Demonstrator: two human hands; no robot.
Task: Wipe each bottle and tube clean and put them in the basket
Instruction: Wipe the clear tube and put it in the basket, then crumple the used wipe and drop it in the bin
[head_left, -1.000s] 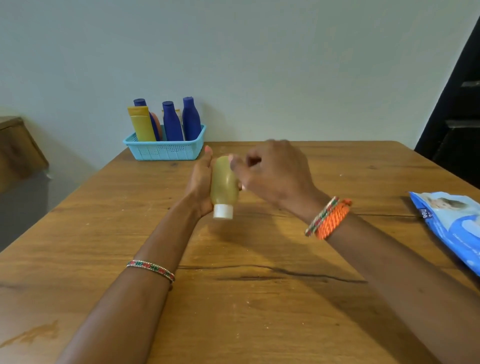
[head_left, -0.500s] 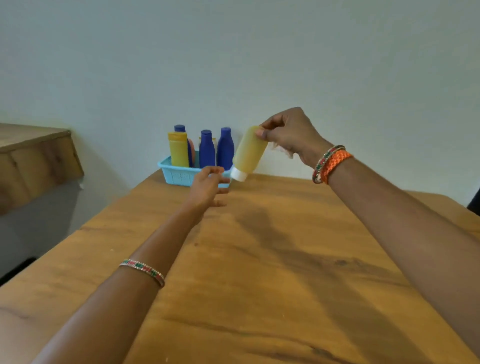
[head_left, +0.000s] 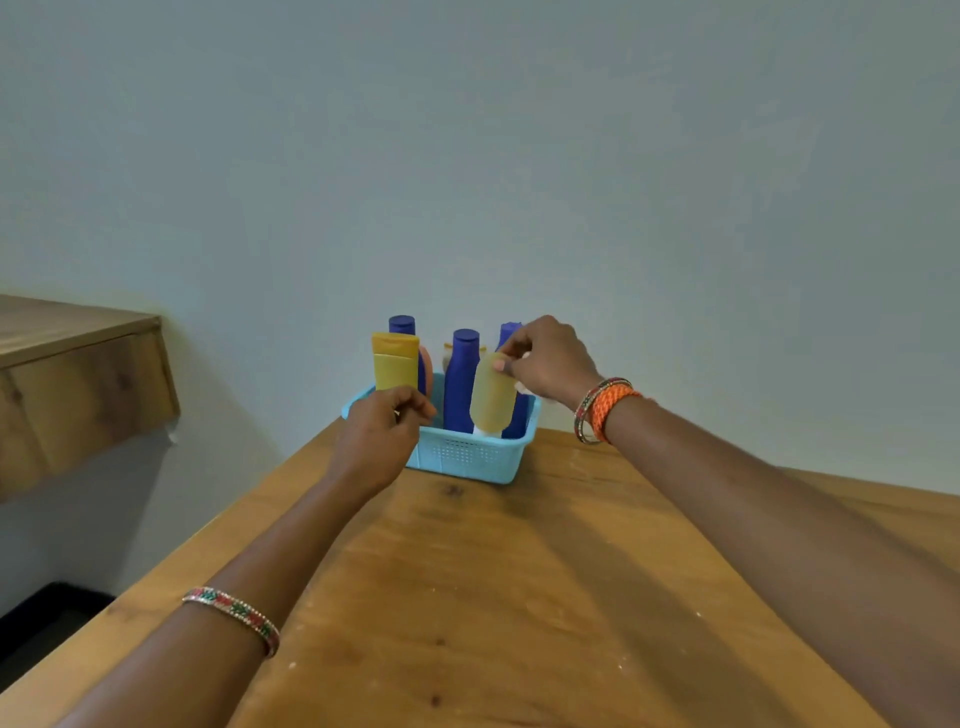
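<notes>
The yellow bottle (head_left: 492, 395) is a small, rounded, translucent amber-yellow container with a white cap, held upside down so the cap points into the basket (head_left: 470, 457). Its capped end sits just inside the basket's rim, near the front right, and its rounded base tilts slightly to the upper right. The surface looks soft and matte; no label can be made out.

The right hand (head_left: 550, 364) pinches the bottle at its upper end, thumb and fingertips closed on the rounded base, with the other fingers curled above it. A scrap of something white shows below the palm, too hidden to name. An orange braided band (head_left: 610, 410) and thin bangles ring the right wrist.

The left hand (head_left: 382, 441) is at the basket's front left corner, fingers curled inward toward the thumb; whether it grips the rim or holds nothing cannot be told. A beaded bracelet (head_left: 234, 616) circles the left forearm.

The basket is light blue plastic with perforated walls, standing at the far edge of the wooden table (head_left: 493, 597) against a pale wall (head_left: 519, 156). Inside stand a yellow tube (head_left: 395, 364) at the left, a blue bottle (head_left: 461, 384) in the middle, another blue bottle (head_left: 402, 326) behind the tube, and a third blue one (head_left: 511, 332) partly hidden by the right hand. A wooden shelf (head_left: 78, 374) juts from the wall at left.
</notes>
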